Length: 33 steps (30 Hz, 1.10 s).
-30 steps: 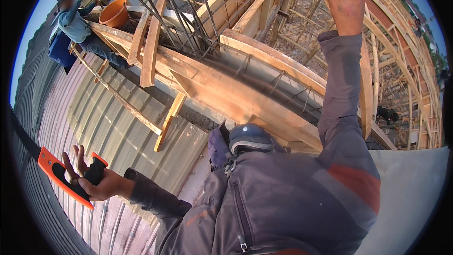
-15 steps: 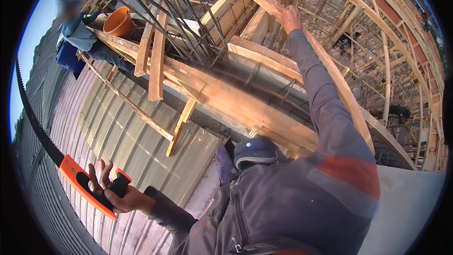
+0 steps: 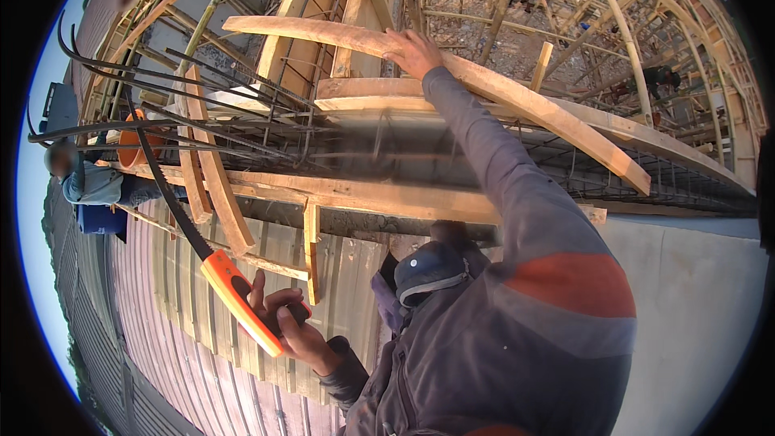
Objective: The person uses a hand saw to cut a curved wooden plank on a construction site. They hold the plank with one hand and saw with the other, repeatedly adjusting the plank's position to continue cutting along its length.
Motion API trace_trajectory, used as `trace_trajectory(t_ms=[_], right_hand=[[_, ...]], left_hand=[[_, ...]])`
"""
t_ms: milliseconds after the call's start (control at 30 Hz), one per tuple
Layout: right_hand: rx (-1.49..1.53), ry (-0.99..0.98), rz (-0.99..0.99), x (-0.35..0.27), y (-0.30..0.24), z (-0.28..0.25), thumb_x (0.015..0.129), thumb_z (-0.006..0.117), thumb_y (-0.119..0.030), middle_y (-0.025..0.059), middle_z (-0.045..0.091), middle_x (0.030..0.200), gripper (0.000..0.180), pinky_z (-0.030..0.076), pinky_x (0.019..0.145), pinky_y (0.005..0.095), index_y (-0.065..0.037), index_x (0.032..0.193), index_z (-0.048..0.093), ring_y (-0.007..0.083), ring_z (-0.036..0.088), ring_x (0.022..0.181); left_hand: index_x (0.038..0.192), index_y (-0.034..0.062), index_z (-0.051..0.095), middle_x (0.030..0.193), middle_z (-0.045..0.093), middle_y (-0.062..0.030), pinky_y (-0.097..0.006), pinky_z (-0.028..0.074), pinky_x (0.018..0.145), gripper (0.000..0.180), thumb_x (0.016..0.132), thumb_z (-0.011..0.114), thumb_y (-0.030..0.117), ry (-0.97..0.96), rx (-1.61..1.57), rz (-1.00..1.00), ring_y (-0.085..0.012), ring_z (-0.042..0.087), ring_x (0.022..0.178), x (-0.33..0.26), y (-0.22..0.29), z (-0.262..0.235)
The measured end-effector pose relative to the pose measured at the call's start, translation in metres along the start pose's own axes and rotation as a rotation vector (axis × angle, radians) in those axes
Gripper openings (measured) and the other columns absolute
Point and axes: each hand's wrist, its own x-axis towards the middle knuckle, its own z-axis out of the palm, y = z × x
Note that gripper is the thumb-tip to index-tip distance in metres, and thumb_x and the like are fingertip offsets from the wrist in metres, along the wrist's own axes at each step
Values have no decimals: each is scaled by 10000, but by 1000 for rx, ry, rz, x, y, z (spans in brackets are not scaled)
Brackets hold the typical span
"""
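Shows matt, grainy wood in the slanting plank (image 3: 525,101), smooth, faintly glossy plastic in the saw handle (image 3: 219,273) below the plank's left end, and, left of the plank, dull metal in the saw blade (image 3: 173,203) and smooth plastic in the bucket (image 3: 129,150); below the plank, shows matt cloth in the jacket (image 3: 549,226) and dull ribbing on the roof sheet (image 3: 347,266)

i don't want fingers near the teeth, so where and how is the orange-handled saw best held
Probably by the orange handle, coming from its lower right: the dark toothed blade points up and left, away from that side, and the handle is far thicker. The left hand grips it there.
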Motion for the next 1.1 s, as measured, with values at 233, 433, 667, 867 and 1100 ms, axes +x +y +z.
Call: trace_trajectory(t_ms=[233, 433, 667, 867, 1100], right_hand=[[-227, -177, 186, -123, 76, -131, 839, 712, -790, 230, 644, 1420, 985, 416, 1143, 584, -122, 1545, 548, 452, 584, 1332], [-209, -112, 36, -140, 113, -140, 853, 807, -635, 250, 671, 1369, 877, 529, 1050, 525, -87, 1499, 580, 468, 635, 1258], [-165, -173, 84, -149, 134, -174, 841, 813, -646, 245, 656, 1390, 870, 512, 1069, 545, -111, 1491, 591, 473, 620, 1268], [-159, -185, 71, -143, 136, -171, 833, 806, -676, 236, 660, 1389, 886, 518, 1065, 539, -111, 1483, 597, 461, 625, 1265], [-130, -194, 73, -133, 160, -180, 840, 799, -680, 249, 653, 1421, 874, 511, 1102, 536, -125, 1487, 604, 463, 625, 1295]], left_hand=[[1354, -74, 596, 1399, 657, -171, -314, 509, 752, 479, 986, 511, 221, 415, -117, 171, -163, 584, 830, 1, 25, 23], [1235, -47, 577, 1280, 659, -171, -408, 512, 913, 321, 1024, 544, 193, 730, -49, 625, -214, 581, 875, 56, 50, -24], [1025, 80, 402, 819, 362, -67, -454, 433, 751, 242, 817, 526, 82, 221, -380, 715, -226, 432, 731, 48, 75, 51], [1340, 35, 487, 733, 579, -23, -216, 395, 500, 480, 1030, 701, 332, -536, -323, -32, -60, 485, 555, 23, 40, 159], [1588, 30, 493, 1430, 635, -170, -346, 503, 968, 609, 1014, 673, 123, -842, -73, -76, -234, 588, 1204, -3, -7, 236]])
